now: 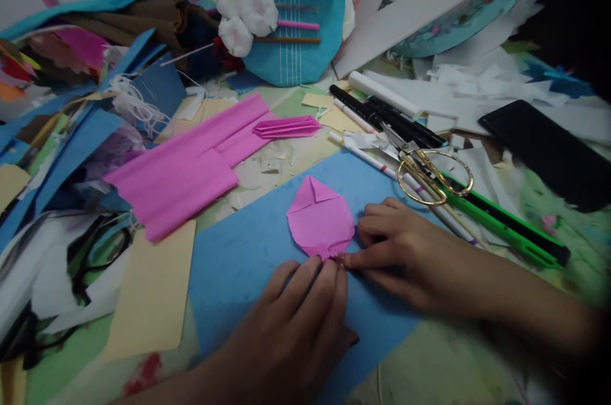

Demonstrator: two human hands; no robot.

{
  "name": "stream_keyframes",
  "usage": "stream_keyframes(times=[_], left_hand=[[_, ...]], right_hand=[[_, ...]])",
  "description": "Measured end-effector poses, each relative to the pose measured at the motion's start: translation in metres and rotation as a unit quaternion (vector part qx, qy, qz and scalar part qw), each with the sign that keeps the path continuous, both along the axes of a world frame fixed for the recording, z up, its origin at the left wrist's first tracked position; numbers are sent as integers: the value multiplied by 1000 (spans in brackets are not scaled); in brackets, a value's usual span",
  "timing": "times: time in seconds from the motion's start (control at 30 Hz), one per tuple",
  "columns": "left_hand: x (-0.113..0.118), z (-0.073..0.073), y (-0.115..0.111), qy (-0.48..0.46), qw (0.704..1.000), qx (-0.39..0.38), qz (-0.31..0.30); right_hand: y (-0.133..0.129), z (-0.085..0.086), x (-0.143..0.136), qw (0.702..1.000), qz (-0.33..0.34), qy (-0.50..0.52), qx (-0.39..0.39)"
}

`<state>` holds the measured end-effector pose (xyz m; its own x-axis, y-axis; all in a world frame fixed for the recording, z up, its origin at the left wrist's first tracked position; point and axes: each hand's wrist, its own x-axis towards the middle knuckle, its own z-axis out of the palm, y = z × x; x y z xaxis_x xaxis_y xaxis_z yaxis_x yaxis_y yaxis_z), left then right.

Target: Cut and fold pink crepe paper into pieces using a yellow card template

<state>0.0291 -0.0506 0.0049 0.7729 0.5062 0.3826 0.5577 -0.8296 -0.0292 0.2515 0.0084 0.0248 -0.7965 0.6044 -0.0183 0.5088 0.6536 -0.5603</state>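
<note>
A small pink paper piece [319,223], rounded with a folded peak at its top, lies on a blue paper sheet [238,271]. My left hand [305,309] has its fingers pressed together on the lower tip of the pink piece. From the right, my right hand [405,249] touches the same tip, its index finger meeting the left fingertips and the other fingers curled. The fingertips cover the very bottom of the piece. Beyond it lie a wide strip of pink crepe paper [191,169] and a narrow folded pink strip [289,127].
Gold-handled scissors [413,153], a green box cutter [510,223], black markers [365,109] and a black phone [548,150] lie at the right. Paper scraps and string [138,99] crowd the left. Behind stands a blue paper guitar [296,61] with white flowers.
</note>
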Motion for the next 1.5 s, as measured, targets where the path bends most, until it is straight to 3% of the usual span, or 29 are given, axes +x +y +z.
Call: stream_keyframes(times=[0.23,0.77,1.5], left_hand=[[1,-4,2,-2,1000,-6,16],[-2,-8,3,-13,999,-39,-10],[-3,-4,1,-3,998,-58,-1]], right_hand=[[1,0,-2,1000,-14,11,-26],[6,-4,1,997,-46,44,-33],[17,-15,9,988,-74,121,61]])
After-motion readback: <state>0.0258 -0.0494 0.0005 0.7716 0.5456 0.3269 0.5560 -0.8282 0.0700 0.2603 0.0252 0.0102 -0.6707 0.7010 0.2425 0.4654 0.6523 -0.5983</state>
